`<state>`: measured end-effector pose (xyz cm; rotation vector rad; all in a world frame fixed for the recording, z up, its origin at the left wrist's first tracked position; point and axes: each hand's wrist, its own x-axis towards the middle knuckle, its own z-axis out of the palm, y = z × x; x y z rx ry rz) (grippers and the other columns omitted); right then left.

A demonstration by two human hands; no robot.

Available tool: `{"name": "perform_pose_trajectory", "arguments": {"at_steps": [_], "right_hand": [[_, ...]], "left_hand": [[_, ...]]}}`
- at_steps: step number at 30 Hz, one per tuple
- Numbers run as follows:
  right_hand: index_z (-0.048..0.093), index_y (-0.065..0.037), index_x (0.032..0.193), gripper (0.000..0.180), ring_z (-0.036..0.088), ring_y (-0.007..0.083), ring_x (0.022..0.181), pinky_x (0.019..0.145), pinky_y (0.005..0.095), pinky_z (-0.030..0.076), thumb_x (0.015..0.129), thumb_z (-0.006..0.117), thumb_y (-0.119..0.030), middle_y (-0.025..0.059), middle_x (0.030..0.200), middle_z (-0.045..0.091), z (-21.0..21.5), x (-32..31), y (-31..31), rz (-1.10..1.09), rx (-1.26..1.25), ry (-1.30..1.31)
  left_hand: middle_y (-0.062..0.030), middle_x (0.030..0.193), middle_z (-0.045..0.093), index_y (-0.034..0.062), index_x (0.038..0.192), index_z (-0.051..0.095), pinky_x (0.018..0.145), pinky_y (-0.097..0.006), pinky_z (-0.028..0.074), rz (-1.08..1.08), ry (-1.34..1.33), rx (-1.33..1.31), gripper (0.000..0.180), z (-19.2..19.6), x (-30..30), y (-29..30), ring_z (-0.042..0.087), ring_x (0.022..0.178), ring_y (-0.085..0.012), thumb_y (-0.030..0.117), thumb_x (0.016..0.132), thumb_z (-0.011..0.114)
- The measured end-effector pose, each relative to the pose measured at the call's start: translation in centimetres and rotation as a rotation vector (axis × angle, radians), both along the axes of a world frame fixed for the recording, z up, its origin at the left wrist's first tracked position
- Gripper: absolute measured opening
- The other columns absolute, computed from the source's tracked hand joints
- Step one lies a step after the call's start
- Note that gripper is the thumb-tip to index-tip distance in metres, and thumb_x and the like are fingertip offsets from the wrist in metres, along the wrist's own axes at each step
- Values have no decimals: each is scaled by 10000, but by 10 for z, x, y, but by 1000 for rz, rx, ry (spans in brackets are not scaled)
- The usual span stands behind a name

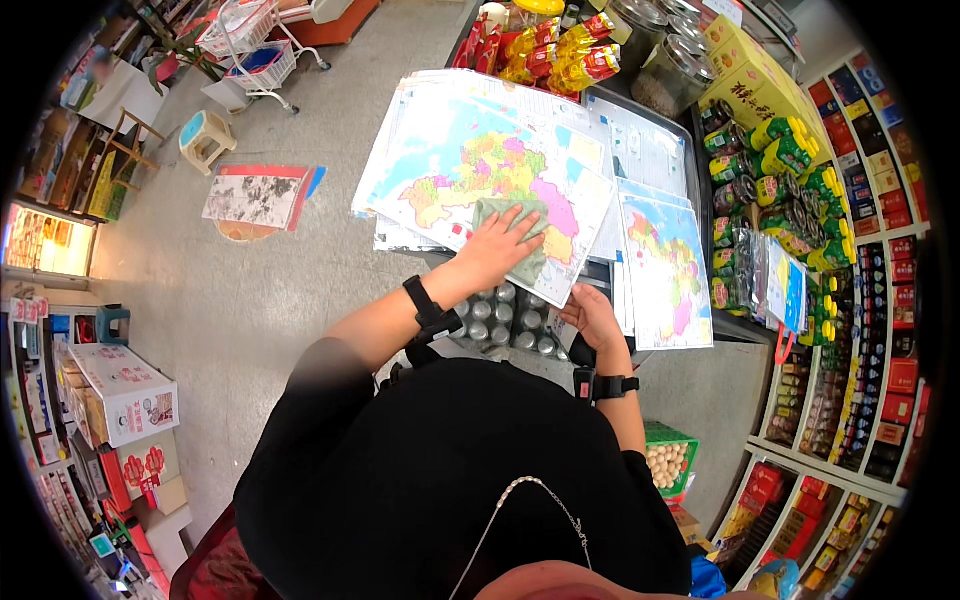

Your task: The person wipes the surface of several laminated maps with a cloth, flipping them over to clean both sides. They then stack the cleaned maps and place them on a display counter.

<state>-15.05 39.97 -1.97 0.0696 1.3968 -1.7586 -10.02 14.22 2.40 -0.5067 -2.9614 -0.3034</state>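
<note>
A large colourful map sheet (430,165) lies over the front of the table, on top of several other sheets. My left hand (500,245) rests flat on it with fingers spread, pressing a folded grey-green cloth (530,262) against the lower part of the map. At the sheet's near right corner is my right hand (594,314), its thumb and fingers closed on the edge. A second, smaller map sheet (668,270) lies to the right of that hand. Black straps with small devices circle both my wrists.
Several silver-topped cans (490,318) stand below the table edge. Red and yellow packets (560,60), glass jars (670,75) and green-and-yellow packs (775,190) crowd the far and right sides. A plastic stool (207,140) and a shopping trolley (250,45) stand at the far left.
</note>
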Motion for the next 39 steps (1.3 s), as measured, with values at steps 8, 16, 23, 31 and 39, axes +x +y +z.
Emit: {"name": "perform_pose_trajectory", "arguments": {"at_steps": [8, 16, 23, 31, 39], "right_hand": [[562, -36, 1086, 312, 654, 170, 796, 699, 280, 513, 963, 481, -311, 79, 911, 669, -3, -3, 14, -32, -34, -39], [583, -37, 1077, 276, 669, 168, 829, 691, 248, 517, 962, 494, -271, 82, 929, 677, 7, 1, -13, 77, 49, 39], [560, -43, 1035, 191, 644, 234, 1002, 753, 283, 530, 937, 533, -205, 135, 1101, 637, 11, 1, -54, 5, -299, -128], [585, -42, 1020, 199, 630, 235, 971, 858, 353, 479, 909, 555, -205, 117, 1077, 641, 30, -14, -49, 25, 132, 609], [523, -240, 1279, 458, 310, 347, 1335, 1039, 566, 291, 832, 617, -214, 139, 1436, 345, 64, 11, -114, 575, 480, 1579]], "left_hand": [[-88, 1486, 283, 161, 1380, 397, 1066, -505, 307, -119, -41, -5, 848, 6, 13, -5, 253, 1361, -352, 98, 620, 769], [-108, 1495, 273, 174, 1401, 382, 1062, -555, 266, 2, -81, 63, 989, 19, 23, -42, 233, 1366, -382, 431, 552, 818], [-130, 1501, 253, 155, 1405, 375, 1058, -602, 230, 96, -97, 86, 900, 23, 14, -40, 210, 1367, -414, 567, 670, 691], [-212, 1471, 276, 97, 1382, 396, 1108, -448, 225, 53, 63, 438, 675, 29, -1, -41, 251, 1361, -388, 296, 794, 662], [-290, 1401, 336, 34, 1329, 445, 1068, -480, 276, 672, 311, 84, 641, 10, 9, -189, 312, 1294, -462, 221, 768, 693]]}}
